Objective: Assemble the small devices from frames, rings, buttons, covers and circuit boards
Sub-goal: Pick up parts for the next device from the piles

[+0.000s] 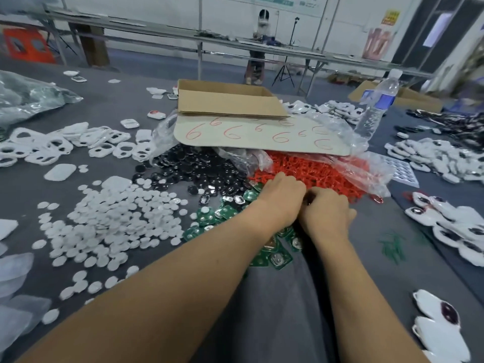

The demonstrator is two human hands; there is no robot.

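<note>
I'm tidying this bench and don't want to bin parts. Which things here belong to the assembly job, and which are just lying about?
For the job: red rings, black buttons, green circuit boards, white round discs, white frames, assembled white devices.
Lying about: water bottle, cardboard box, card marked with red sixes, clear plastic bag.

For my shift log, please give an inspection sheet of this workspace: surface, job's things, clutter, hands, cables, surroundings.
Surface: grey table, crowded with parts.
Job's things: piles of white discs, white frames, black buttons, red rings, green circuit boards; assembled devices at right.
Clutter: cardboard box, water bottle, plastic bags.
Hands: left hand and right hand together beside red rings; grip hidden.
Cables: nothing seen.
Surroundings: far bench, tripod, one person.
</note>
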